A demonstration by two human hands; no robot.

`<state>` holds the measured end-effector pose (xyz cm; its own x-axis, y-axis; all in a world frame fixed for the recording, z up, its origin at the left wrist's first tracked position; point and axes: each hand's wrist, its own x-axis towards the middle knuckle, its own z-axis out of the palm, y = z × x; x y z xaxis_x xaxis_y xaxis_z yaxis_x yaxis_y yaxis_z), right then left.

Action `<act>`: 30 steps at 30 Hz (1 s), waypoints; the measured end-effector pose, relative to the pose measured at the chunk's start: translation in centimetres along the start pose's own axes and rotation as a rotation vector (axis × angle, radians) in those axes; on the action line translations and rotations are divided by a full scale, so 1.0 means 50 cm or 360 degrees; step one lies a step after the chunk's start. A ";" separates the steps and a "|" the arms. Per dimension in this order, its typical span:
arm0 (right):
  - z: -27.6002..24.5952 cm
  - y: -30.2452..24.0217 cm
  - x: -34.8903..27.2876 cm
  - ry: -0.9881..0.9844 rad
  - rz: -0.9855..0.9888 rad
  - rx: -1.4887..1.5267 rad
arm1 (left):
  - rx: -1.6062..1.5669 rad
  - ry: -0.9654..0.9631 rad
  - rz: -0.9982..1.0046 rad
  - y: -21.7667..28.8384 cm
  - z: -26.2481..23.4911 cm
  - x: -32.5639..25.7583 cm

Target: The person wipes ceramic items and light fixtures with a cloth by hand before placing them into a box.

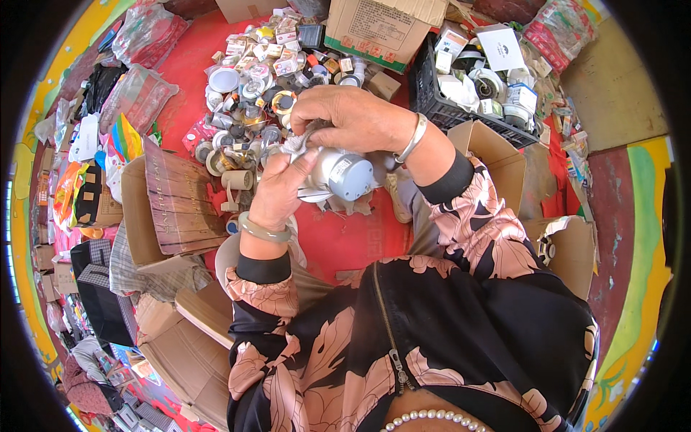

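Note:
A white cylindrical device with a grey-blue round end cap [350,178] sits between my hands, its cap tilted toward me. My left hand [279,189] is closed at its left side, thumb pointing up along a whitish-grey, cloth-like piece [294,146]. From the right, my right hand [358,119] reaches over the cylinder, its fingers pinched on the dark grey part of that same piece. Whether either hand also grips the cylinder is hidden. Pale sheets or wrappings lie beneath the cylinder; what supports it cannot be seen.
A heap of small boxes, round lamp-like parts and cylinders [252,86] covers the red floor ahead. A black crate [439,101] of similar parts stands at far right, beside a cardboard box [385,29]. Open cartons flank me at left [180,209] and right [568,252].

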<state>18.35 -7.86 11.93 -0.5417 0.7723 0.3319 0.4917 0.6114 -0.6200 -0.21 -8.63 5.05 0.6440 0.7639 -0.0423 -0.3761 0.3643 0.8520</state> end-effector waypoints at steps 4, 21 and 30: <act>-0.009 0.014 -0.003 -0.0035 0.0261 0.0207 | 0.0109 0.0139 0.0111 0.012 0.014 -0.008; -0.035 0.054 -0.018 -0.0295 0.0436 0.0164 | 0.0223 0.0104 0.0189 0.020 0.004 -0.004; -0.051 0.055 -0.010 0.1205 0.0363 0.1031 | -0.0516 0.0299 0.0322 0.011 -0.003 0.012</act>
<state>21.69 -6.12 11.88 0.2020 0.9024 0.3807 -0.0556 0.3987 -0.9154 -0.11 -7.90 5.41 0.4142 0.9101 -0.0110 -0.6919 0.3227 0.6459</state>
